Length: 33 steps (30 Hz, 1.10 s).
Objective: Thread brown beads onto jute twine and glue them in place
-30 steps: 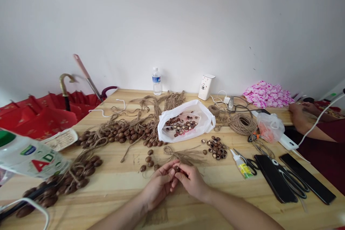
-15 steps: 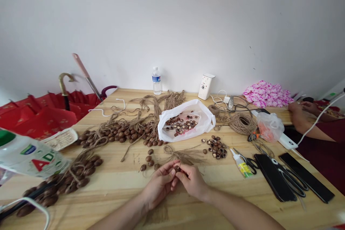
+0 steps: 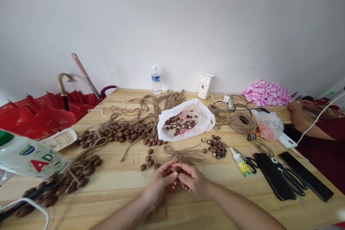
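My left hand (image 3: pixel 161 182) and my right hand (image 3: pixel 196 180) meet over the near middle of the table. Both are closed, pinching one small brown nut shell (image 3: pixel 178 169) between the fingertips. The fingers partly cover it. Just beyond my hands lies a looped bundle of brown twine (image 3: pixel 179 153) with loose strands fanning to the right. A few round brown nuts (image 3: pixel 148 158) sit left of it, and a small pile of opened nut shells (image 3: pixel 217 146) is to the right. Farther back, a white plastic bag (image 3: pixel 207 122) lies open with shell halves inside.
Strung nuts (image 3: pixel 129 132) spread across the left, with a large white bottle (image 3: pixel 32 154) nearer. On the right lie a glue bottle (image 3: pixel 241 163), scissors (image 3: pixel 289 178), black phones (image 3: pixel 272 176) and a twine coil (image 3: pixel 242 123). Another person's arm (image 3: pixel 307 125) rests at the far right.
My right hand's fingers have shifted around the nut shell, with the lower fingers now reaching down beneath it. My left hand keeps nearly the same place. The objects on the table stay put.
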### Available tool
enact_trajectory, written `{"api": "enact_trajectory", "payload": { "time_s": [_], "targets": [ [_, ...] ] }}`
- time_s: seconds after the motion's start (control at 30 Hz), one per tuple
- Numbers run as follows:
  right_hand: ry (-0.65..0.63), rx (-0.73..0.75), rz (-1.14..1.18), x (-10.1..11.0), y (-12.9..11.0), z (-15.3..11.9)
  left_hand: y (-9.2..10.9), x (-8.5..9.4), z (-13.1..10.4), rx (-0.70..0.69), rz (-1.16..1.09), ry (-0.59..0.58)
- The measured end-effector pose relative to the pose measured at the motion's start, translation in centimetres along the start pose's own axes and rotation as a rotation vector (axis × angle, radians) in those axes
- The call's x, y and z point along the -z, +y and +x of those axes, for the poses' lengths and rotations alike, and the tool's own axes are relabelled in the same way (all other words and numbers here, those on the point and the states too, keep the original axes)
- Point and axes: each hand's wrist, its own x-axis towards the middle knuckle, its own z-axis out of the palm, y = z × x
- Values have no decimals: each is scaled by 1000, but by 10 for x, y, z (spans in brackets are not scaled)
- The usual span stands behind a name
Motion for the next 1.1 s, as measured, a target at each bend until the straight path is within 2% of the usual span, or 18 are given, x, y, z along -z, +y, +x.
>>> {"api": "enact_trajectory", "payload": {
  "time_s": [0.07,0.17,0.4,0.5,0.63,1.1],
  "targets": [
    [-31,-54,66,4,2,1,1,-1,-1,-91,94,-2],
    [-39,-61,95,7,2,3,3,-3,-2,-202,223,-27],
    [-20,-29,105,8,6,9,-2,4,-3,-316,433,21],
    [-28,-33,107,9,7,9,-5,8,-1,-356,461,-6],
    [-35,-48,86,9,5,9,-8,10,0,-361,444,-37],
    [-21,-107,46,7,8,10,-7,3,-1,-341,328,-11]
  ]
}}
